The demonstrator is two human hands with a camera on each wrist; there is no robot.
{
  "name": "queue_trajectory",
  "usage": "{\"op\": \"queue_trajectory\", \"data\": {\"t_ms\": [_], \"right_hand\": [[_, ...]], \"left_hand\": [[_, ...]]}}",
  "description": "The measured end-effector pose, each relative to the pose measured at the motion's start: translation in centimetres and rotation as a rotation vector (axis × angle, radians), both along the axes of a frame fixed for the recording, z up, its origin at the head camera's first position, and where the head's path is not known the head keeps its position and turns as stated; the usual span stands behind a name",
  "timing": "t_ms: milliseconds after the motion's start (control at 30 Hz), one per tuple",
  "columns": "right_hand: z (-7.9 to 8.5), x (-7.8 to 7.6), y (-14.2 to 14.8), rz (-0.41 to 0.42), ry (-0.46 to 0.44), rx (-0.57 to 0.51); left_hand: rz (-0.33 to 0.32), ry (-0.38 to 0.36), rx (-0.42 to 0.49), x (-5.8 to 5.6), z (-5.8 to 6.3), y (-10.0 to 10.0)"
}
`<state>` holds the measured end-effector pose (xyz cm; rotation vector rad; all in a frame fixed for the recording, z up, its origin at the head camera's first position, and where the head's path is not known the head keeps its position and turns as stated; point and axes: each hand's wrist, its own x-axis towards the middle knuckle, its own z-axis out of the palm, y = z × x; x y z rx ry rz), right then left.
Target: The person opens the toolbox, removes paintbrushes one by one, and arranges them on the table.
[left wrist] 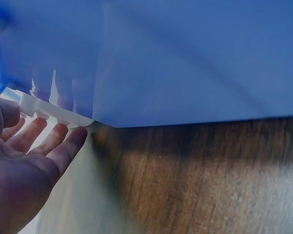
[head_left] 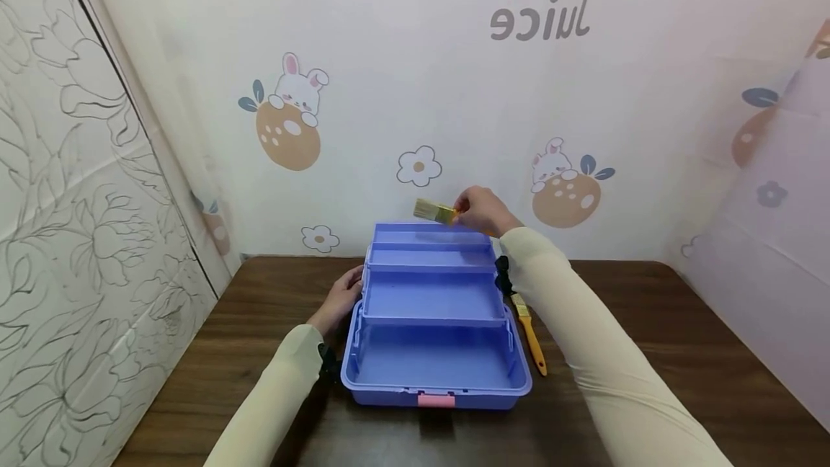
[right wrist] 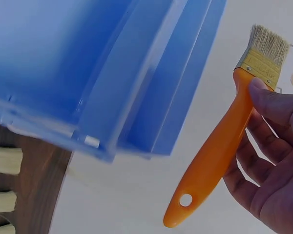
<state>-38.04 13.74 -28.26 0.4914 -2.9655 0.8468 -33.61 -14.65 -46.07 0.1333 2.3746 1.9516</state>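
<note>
A paintbrush with pale bristles, a gold ferrule and an orange handle (right wrist: 210, 146) is pinched in my right hand (head_left: 483, 209), thumb near the ferrule. I hold it above the back of an opened purple-blue toolbox (head_left: 382, 398), bristles pointing left in the head view. The toolbox's stepped trays (head_left: 434, 295) are spread out, bare inside, above its deep base. At the toolbox's left side is my left hand (head_left: 341, 299); in the left wrist view its extended fingers (left wrist: 71, 146) reach a pale edge of the box.
Right of the toolbox, another orange-handled paintbrush (head_left: 533, 343) lies on the dark wooden table (head_left: 246, 337), partly behind my right sleeve. Several pale brush ends (right wrist: 4, 202) show at the right wrist view's lower left. A patterned curtain wall (head_left: 389, 92) rises behind the table.
</note>
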Motion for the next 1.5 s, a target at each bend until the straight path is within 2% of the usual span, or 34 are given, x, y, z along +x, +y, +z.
{"op": "queue_trajectory", "data": {"t_ms": [300, 600, 1167, 1500], "right_hand": [[0.3, 0.8, 1.6, 0.032, -0.005, -0.045], [0.3, 1.5, 2.8, -0.026, -0.064, -0.095], [-0.5, 2.3, 6.4, -0.144, -0.176, -0.274], [-0.9, 2.5, 8.2, -0.139, -0.221, -0.341]], "left_hand": [[0.004, -0.004, -0.012, 0.1, -0.1, -0.3], [0.012, 0.002, -0.019, 0.2, -0.3, -0.3], [0.002, -0.012, -0.019, 0.4, -0.2, -0.1], [0.001, -0.024, -0.031, 0.2, -0.1, -0.1]]}}
